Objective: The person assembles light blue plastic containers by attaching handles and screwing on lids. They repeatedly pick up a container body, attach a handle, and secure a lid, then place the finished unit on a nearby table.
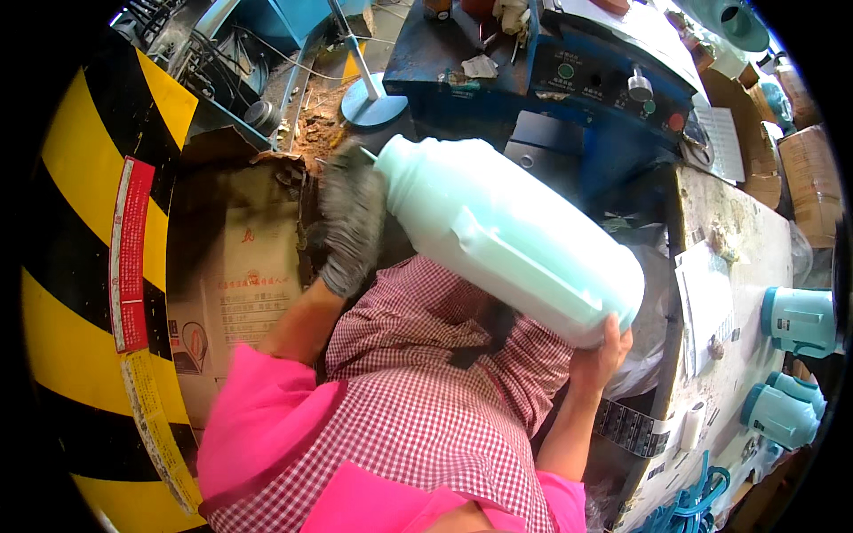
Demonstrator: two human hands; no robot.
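Note:
A large mint-green plastic bottle (506,235) lies tilted across my lap, its ridged neck up at the left and its base down at the right. My right hand (602,357) is bare and grips it by the base, with the thumb and fingers against the rim. Beside the neck is my left hand (349,218) in a dirty grey glove, fingers curled and blurred. A thin pale sliver (369,154) pokes out between glove and neck; what the glove closes on is hidden. Whether the glove touches the neck is unclear.
A blue machine with a control panel (604,89) stands ahead. Left are a yellow-black striped panel (89,222) and a cardboard box (240,266). The worktable (746,240) at right bears papers (706,298), teal jugs (786,413) and blue straps (689,506).

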